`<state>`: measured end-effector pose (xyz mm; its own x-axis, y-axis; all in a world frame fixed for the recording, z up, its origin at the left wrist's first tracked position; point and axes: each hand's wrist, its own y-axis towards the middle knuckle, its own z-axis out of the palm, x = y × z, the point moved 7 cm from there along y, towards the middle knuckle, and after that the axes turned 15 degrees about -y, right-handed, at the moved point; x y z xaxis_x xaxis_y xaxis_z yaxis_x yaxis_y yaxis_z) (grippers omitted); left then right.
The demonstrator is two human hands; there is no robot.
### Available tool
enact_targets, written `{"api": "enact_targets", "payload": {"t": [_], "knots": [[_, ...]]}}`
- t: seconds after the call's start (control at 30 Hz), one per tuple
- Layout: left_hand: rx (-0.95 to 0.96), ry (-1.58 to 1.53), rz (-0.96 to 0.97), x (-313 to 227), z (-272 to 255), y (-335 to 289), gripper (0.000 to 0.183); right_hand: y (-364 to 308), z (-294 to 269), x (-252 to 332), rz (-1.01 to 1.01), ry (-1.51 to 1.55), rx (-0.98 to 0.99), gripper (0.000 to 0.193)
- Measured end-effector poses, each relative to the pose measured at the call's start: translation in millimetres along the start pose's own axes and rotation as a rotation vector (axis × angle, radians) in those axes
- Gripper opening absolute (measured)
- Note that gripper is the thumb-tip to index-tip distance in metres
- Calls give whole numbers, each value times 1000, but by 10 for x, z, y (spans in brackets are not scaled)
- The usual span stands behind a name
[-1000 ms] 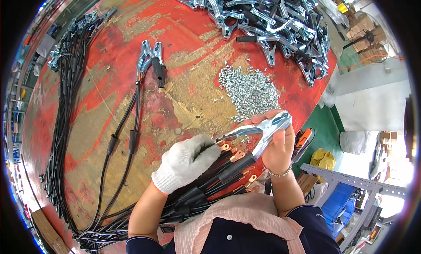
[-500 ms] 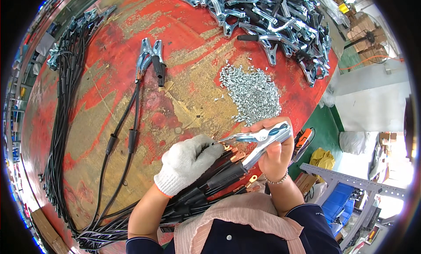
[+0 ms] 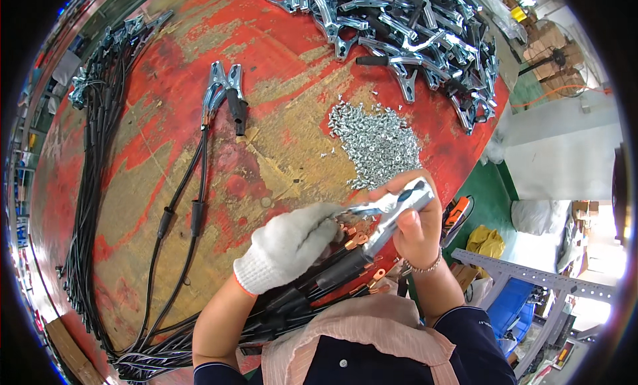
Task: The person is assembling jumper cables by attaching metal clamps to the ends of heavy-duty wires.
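Note:
My right hand point(image 3: 423, 237), bare with a beaded bracelet, grips a shiny metal spring clamp point(image 3: 413, 195) above the table's near right part. My left hand point(image 3: 282, 247) wears a white knit glove. Its fingers are pressed together at the clamp's left end; what they pinch is hidden. Below the clamp lie black cables with copper lugs point(image 3: 359, 240) on their ends. A thick black sleeve point(image 3: 342, 268) sits beside the lugs, right under the clamp. The cable bundle point(image 3: 159, 355) runs off to the lower left, partly behind my left forearm.
Small silver screws point(image 3: 379, 145) lie heaped beyond my hands. Many metal clamps point(image 3: 412, 32) are piled at the far right. A clamp with cables attached point(image 3: 219, 96) lies left of centre. Finished-looking cables point(image 3: 103, 132) line the left side of the worn red table point(image 3: 279, 72).
The clamp has tilted and moved slightly left and up in my right hand. My gloved left hand has shifted a little right, its fingers still at the clamp's end. The view has shifted slightly.

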<state>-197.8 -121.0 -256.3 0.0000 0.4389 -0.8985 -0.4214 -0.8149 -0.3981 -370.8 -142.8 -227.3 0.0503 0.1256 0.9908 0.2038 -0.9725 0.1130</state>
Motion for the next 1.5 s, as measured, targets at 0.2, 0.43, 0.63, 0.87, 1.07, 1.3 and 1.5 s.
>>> {"api": "enact_targets", "payload": {"t": [0.2,0.43,0.63,0.87,1.07,1.3,1.5], "knots": [[-351,-390,-9,291,-328,123,28,710,-95,-239,-164,-878,46,32],[-329,-657,-7,241,-312,103,28,807,254,-589,-518,-1507,167,12],[-247,-345,54,240,-253,57,32,731,68,-482,-52,-1006,218,24],[-114,-264,-37,98,-62,-20,33,233,138,-626,257,-105,77,20],[-69,-215,16,61,-22,-49,30,97,348,-795,383,213,199,14],[-71,-153,48,73,-40,-47,30,-23,315,-881,390,274,205,17],[-226,727,513,-283,121,-126,41,-147,233,-669,356,350,272,20]]}}
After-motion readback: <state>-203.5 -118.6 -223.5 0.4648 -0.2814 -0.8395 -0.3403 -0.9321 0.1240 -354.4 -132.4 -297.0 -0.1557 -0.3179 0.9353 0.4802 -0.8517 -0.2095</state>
